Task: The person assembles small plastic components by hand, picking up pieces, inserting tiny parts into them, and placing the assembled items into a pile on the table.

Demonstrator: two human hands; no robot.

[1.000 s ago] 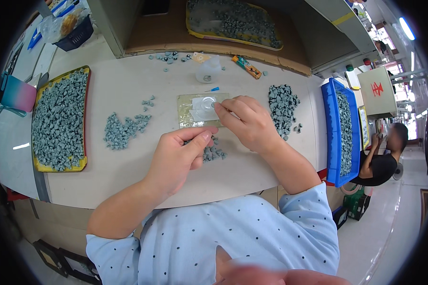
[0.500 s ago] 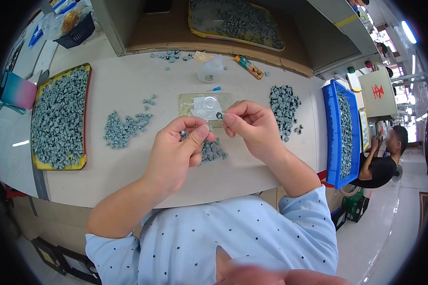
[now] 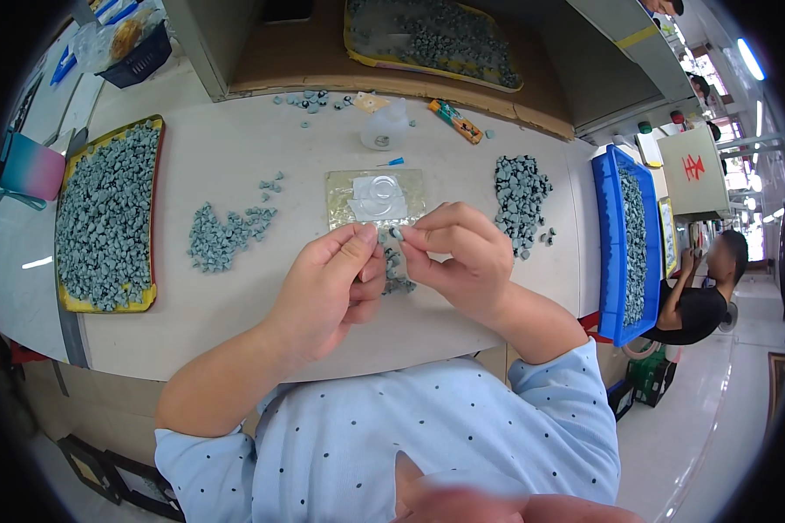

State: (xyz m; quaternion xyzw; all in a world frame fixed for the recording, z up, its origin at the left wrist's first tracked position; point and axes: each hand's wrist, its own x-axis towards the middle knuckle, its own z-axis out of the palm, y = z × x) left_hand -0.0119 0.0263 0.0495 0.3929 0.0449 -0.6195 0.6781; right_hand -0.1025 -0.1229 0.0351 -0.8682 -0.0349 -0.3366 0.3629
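My right hand (image 3: 467,253) pinches a small grey-blue piece with a dark part (image 3: 396,234) between thumb and fingertips. Close beside it, my left hand (image 3: 327,279) is closed, thumb pressed to forefinger; what lies between them is too small to make out. Partly hidden below the hands is a small heap of grey-blue pieces (image 3: 399,284). Just beyond my fingertips lies a yellowish clear pad (image 3: 340,187) bearing a white sheet and a clear round dish (image 3: 384,190). A blue-hubbed needle (image 3: 396,161) rests behind the pad.
Loose piles of pieces lie to the left (image 3: 222,240) and right (image 3: 519,205). A full yellow tray (image 3: 148,301) stands far left, a blue bin (image 3: 612,261) at right. Behind the pad are a whitish translucent bottle (image 3: 384,131) and an orange-green packet (image 3: 455,122). A person (image 3: 706,292) sits farther right.
My right hand has come down a little toward me, with the pinched piece now lower and nearer the left fingertips. My left fingers have curled in and shifted slightly.
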